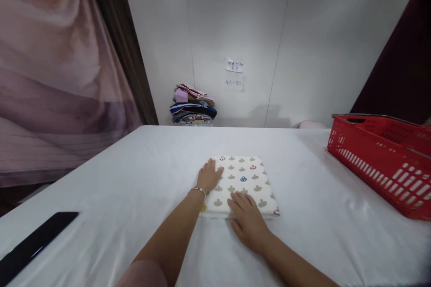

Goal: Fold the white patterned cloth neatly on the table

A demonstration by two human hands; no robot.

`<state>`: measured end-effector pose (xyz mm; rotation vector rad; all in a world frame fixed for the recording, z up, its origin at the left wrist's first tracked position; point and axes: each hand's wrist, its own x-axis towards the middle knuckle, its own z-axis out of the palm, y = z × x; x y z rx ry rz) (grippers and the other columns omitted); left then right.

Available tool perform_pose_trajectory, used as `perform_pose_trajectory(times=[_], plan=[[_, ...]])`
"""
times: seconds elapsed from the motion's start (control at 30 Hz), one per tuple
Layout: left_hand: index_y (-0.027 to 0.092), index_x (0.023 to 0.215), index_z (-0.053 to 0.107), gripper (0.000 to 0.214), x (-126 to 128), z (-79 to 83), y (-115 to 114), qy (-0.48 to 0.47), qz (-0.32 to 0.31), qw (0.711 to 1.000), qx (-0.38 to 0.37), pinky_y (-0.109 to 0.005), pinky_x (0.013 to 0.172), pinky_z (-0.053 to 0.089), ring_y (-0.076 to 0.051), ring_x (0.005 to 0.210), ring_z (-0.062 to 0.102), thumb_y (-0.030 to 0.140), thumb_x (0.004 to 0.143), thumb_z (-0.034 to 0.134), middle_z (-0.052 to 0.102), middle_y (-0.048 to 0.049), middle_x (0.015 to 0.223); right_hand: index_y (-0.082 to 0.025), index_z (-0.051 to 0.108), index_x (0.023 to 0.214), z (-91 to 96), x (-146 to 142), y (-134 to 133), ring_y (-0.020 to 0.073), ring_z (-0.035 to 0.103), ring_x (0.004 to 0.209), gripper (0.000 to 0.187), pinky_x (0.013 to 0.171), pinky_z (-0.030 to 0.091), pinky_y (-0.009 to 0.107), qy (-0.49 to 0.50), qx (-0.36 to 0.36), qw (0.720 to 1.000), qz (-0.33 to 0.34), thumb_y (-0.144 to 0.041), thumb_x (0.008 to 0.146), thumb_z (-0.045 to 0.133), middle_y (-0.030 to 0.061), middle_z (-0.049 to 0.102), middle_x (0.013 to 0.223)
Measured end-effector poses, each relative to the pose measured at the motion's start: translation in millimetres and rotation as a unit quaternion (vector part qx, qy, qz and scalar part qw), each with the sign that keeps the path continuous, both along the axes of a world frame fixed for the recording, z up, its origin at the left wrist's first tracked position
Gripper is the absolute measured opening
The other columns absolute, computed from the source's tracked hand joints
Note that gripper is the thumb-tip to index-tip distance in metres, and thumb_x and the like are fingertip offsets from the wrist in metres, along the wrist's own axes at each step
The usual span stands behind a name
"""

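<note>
A white cloth (237,177) printed with grey, red, blue and yellow mushroom shapes lies folded into a neat, roughly square bundle. It rests on the white-covered table (168,152). On its left edge lies my left hand (209,176), fingers stretched out, a bracelet at the wrist. My right hand (249,222) touches the near edge, its fingers laid flat on the top layer. Neither hand grips the cloth. Parts of the left and near edges are hidden under my hands.
A red plastic basket (380,159) stands at the table's right side. At the left front lies a black flat device (37,244). Behind the far edge is a stack of folded fabrics (193,107) against the wall. A pink curtain (57,63) hangs on the left.
</note>
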<state>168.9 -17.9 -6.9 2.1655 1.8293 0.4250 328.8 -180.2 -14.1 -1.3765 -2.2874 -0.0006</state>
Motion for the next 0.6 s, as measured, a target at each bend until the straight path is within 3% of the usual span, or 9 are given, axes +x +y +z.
perform_pose_trajectory(times=[0.13, 0.27, 0.33, 0.43, 0.6], plan=[[0.019, 0.139, 0.029, 0.061, 0.9, -0.6, -0.6, -0.006, -0.001, 1.0, 0.001, -0.038, 0.107, 0.023, -0.025, 0.136, 0.024, 0.052, 0.088, 0.031, 0.019, -0.0084, 0.151, -0.021, 0.049, 0.13, 25.4, 15.4, 28.2, 0.025, 0.043, 0.125, 0.045, 0.102, 0.035, 0.042, 0.006, 0.006, 1.0, -0.01, -0.026, 0.085, 0.045, 0.0078, 0.048, 0.136], [0.02, 0.138, 0.03, 0.06, 1.2, -1.1, -1.8, -0.003, 0.003, 1.0, 0.01, -0.036, 0.106, 0.024, -0.024, 0.135, 0.026, 0.052, 0.087, 0.031, 0.02, -0.0081, 0.151, -0.014, 0.043, 0.134, 44.9, 33.5, 94.6, 0.0255, 0.023, 0.136, 0.049, 0.107, 0.023, 0.046, -0.029, -0.017, 0.997, -0.067, -0.032, 0.089, 0.039, 0.0109, 0.033, 0.146], [0.02, 0.138, 0.03, 0.06, 1.2, -1.3, -2.2, -0.004, 0.005, 1.0, 0.008, -0.036, 0.106, 0.023, -0.024, 0.135, 0.027, 0.052, 0.087, 0.031, 0.021, -0.0078, 0.151, -0.013, 0.038, 0.136, 40.6, 44.2, 125.9, 0.0255, 0.016, 0.138, 0.054, 0.109, 0.016, 0.049, -0.056, -0.067, 0.989, -0.117, -0.039, 0.089, 0.038, 0.0126, 0.026, 0.148], [0.021, 0.138, 0.031, 0.06, 2.0, -0.7, -3.3, -0.001, 0.005, 1.0, 0.005, -0.037, 0.106, 0.023, -0.025, 0.134, 0.028, 0.052, 0.087, 0.03, 0.022, -0.007, 0.15, -0.013, 0.032, 0.139, 20.2, 59.8, 154.3, 0.0262, 0.015, 0.138, 0.06, 0.108, 0.011, 0.052, -0.061, -0.169, 0.966, -0.186, -0.047, 0.09, 0.032, 0.0136, 0.025, 0.149], [0.022, 0.138, 0.032, 0.058, 3.8, 0.8, -5.3, -0.001, 0.01, 1.0, 0.002, -0.036, 0.106, 0.023, -0.024, 0.133, 0.029, 0.051, 0.088, 0.031, 0.023, -0.005, 0.15, -0.017, 0.028, 0.141, -2.5, 71.6, 164.6, 0.0249, 0.011, 0.139, 0.061, 0.107, 0.007, 0.052, -0.049, -0.186, 0.963, -0.187, -0.051, 0.091, 0.027, 0.011, 0.021, 0.15]])
